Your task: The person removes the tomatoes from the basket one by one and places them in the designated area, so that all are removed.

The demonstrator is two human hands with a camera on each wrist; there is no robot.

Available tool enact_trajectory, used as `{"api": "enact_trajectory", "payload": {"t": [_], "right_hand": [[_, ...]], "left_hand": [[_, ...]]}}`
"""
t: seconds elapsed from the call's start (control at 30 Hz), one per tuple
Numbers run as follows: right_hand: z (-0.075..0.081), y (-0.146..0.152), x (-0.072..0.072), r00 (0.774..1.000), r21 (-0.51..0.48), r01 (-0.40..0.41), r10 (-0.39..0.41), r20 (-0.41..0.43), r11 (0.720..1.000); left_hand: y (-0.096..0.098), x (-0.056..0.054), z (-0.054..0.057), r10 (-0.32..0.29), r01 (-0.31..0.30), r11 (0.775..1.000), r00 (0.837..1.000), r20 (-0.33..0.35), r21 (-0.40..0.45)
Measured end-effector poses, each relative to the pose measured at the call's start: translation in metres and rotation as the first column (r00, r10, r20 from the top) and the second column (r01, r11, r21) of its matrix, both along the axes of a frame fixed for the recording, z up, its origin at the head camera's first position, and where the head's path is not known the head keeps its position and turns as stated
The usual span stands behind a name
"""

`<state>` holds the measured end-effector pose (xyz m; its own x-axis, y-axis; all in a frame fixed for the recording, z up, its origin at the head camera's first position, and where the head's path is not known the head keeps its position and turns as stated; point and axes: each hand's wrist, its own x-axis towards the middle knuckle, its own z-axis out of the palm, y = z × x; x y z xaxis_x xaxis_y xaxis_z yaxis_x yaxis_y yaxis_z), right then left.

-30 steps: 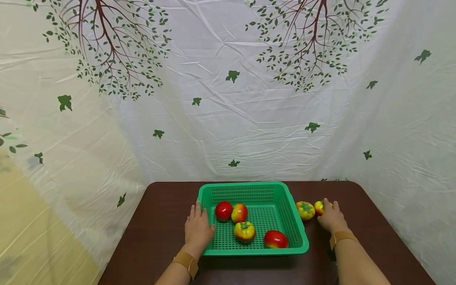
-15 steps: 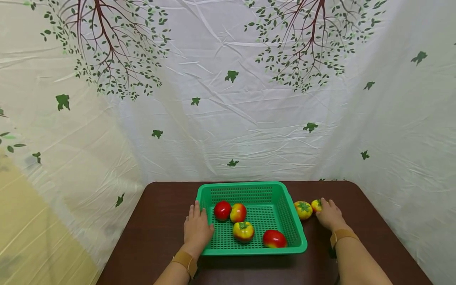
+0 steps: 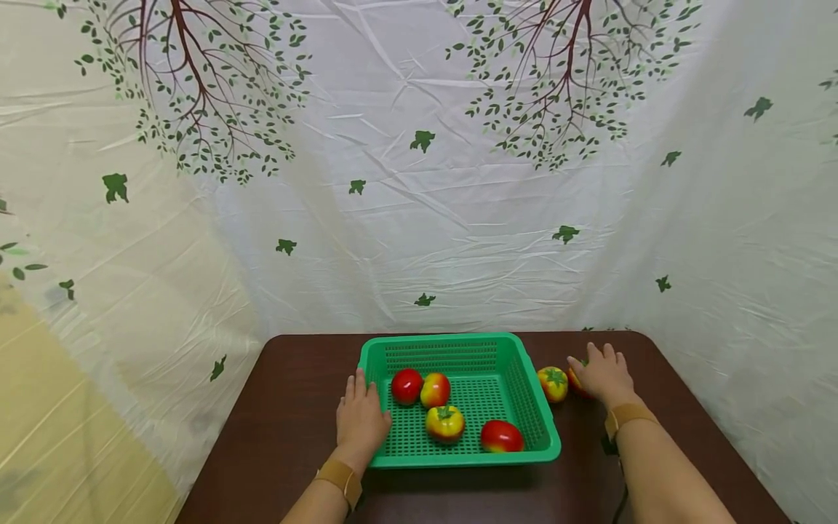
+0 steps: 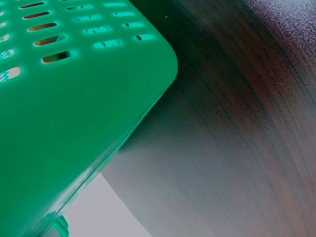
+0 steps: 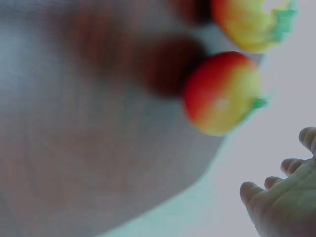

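Observation:
My left hand [image 3: 362, 421] rests on the left rim of the green perforated plastic basket [image 3: 458, 461], fingers extended. Inside lie a round red fruit [image 3: 406, 386], a red-yellow fruit [image 3: 435, 391], a yellow tomato-like fruit [image 3: 445, 424] with a green leafy top, and an oval red fruit [image 3: 502, 437]. To the basket's right sits another yellow tomato-like fruit [image 3: 553, 384]. My right hand [image 3: 604, 375] hovers by a smaller red-and-yellow fruit [image 3: 577, 383], partly hiding it in the head view. In the right wrist view that fruit [image 5: 222, 94] is apart from my spread fingers [image 5: 249, 190].
The dark brown wooden table [image 3: 294, 407] ends at a white curtain [image 3: 419, 218] printed with trees and leaves. Curtain also hangs at both sides. A dark cable [image 3: 622, 502] trails under my right forearm.
My right hand has moved up from the smaller fruit, its fingers spreading. That fruit now shows a redder side. The left hand stays at the basket rim, and the view shifts slightly.

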<state>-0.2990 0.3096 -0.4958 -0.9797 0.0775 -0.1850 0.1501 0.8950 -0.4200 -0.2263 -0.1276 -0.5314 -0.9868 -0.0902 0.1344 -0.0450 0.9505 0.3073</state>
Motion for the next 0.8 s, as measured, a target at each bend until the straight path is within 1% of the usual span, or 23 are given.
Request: {"api": "enact_trajectory", "payload": {"t": [0.07, 0.17, 0.33, 0.5, 0.63, 0.73, 0.8], "right_hand": [[0.01, -0.007, -0.004, 0.999, 0.012, -0.026, 0.026, -0.031, 1.0], [0.022, -0.02, -0.011, 0.995, -0.007, -0.056, 0.055, -0.08, 0.998], [0.035, -0.048, -0.021, 0.979, -0.007, -0.111, 0.108, -0.173, 0.994], [0.041, -0.078, -0.023, 0.958, 0.012, -0.176, 0.174, -0.229, 0.984], [0.041, -0.099, -0.025, 0.933, 0.036, -0.241, 0.241, -0.268, 0.97], [0.04, -0.114, -0.028, 0.921, 0.045, -0.278, 0.279, -0.271, 0.96], [0.039, -0.124, -0.029, 0.921, 0.034, -0.294, 0.293, -0.259, 0.955]], "left_hand": [[0.0, 0.001, 0.0, 0.005, -0.005, 1.0, 1.0, 0.002, -0.002], [0.0, 0.001, 0.001, 0.012, -0.012, 1.0, 1.0, 0.008, -0.003], [0.001, 0.0, 0.003, 0.009, -0.008, 1.0, 1.0, -0.006, 0.009], [0.004, -0.002, 0.003, 0.015, -0.015, 1.0, 1.0, -0.002, 0.011], [0.005, -0.002, 0.004, 0.016, -0.016, 1.0, 1.0, -0.009, 0.005], [0.006, -0.003, 0.004, 0.017, -0.017, 1.0, 1.0, -0.012, -0.001], [0.006, -0.004, 0.004, 0.021, -0.021, 1.0, 1.0, -0.011, -0.008]]}}
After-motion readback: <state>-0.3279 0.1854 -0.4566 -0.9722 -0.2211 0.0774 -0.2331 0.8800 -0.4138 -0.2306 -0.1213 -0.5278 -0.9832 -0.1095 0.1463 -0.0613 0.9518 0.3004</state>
